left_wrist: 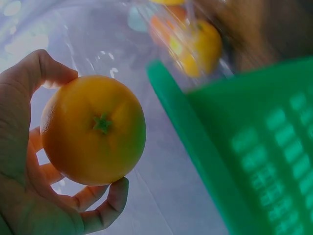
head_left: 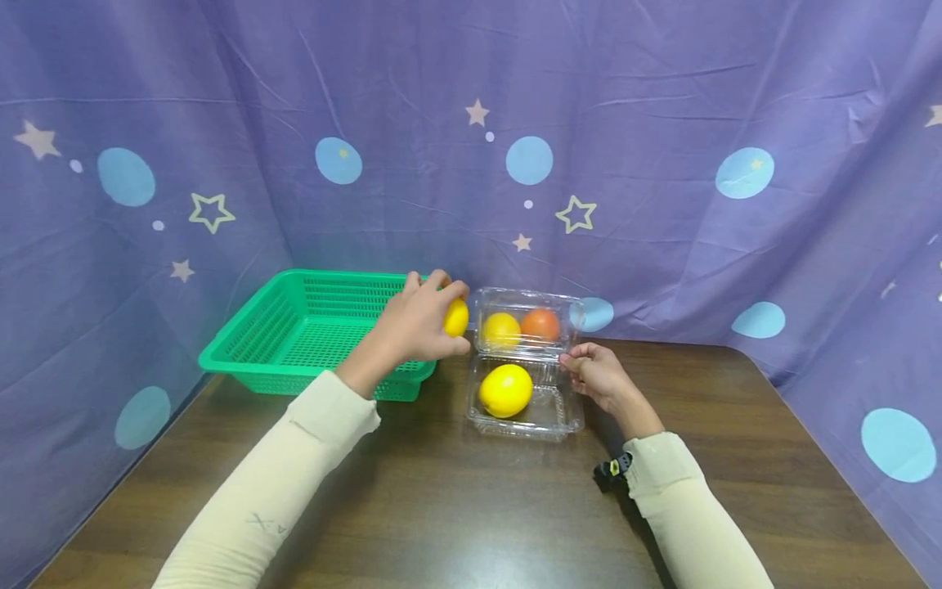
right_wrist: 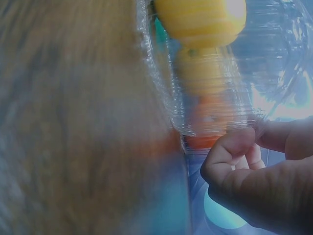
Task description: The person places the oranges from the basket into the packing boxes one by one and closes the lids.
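Observation:
My left hand grips an orange with a small green star-shaped stem mark, held up between thumb and fingers. It is beside the basket's right rim, left of a clear plastic clamshell box. My right hand pinches the box's right edge near the hinge between thumb and fingers. The box stands open, its lid raised at the back. A yellow lemon-like fruit lies in the left of its front half. Through the clear lid show a yellow-orange fruit and a reddish-orange fruit.
A green slotted plastic basket stands at the left, close to the left hand. Everything rests on a brown wooden table. A purple curtain with stars and dots hangs behind the table and at its sides.

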`<state>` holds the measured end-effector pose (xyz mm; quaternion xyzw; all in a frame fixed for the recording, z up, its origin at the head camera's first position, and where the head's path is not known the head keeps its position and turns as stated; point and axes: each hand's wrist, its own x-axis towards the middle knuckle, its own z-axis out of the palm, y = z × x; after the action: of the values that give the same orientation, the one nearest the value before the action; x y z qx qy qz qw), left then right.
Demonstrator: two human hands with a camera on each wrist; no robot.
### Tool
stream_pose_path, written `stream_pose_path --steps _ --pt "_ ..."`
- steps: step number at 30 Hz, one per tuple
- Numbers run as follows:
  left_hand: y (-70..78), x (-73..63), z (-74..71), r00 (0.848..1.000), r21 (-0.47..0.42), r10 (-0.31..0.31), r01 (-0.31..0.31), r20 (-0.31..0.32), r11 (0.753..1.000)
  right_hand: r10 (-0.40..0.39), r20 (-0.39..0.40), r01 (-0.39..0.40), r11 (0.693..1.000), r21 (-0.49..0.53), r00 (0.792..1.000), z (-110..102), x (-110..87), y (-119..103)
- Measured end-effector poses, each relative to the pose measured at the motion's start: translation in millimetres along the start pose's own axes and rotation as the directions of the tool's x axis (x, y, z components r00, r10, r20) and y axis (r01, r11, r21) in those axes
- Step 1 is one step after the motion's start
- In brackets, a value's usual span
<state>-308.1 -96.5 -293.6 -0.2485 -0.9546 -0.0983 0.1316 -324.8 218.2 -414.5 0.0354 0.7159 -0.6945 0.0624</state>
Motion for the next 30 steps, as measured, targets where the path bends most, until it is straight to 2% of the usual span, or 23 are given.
stream_pose_path --steps 9,17,22,26,30 --pt "39.4 2.7 16.7 0.994 0.024 0.110 -0.109 -0.027 0.994 0.003 0.000 -0.003 1.000 0.002 1.000 0.2 1.5 0.1" --pt "73.5 6.5 38.9 0.985 0.044 0.164 -0.166 0.045 0.985 -0.005 0.004 0.005 1.000 -0.001 1.000 -0.4 1.0 -0.1" --pt "93.3 9.4 55.4 0.975 0.033 0.210 -0.213 0.066 0.977 -0.009 -0.002 0.009 1.000 -0.011 1.000 -0.9 0.6 -0.2" --pt "105.1 10.6 68.5 0.964 0.032 0.255 -0.257 0.075 0.966 -0.007 0.000 0.007 1.000 -0.018 1.000 -1.5 0.2 0.1" --pt "113.0 10.8 79.6 0.958 0.038 0.274 -0.278 0.079 0.960 -0.012 -0.001 0.012 1.000 -0.024 1.000 -1.3 0.2 0.3"
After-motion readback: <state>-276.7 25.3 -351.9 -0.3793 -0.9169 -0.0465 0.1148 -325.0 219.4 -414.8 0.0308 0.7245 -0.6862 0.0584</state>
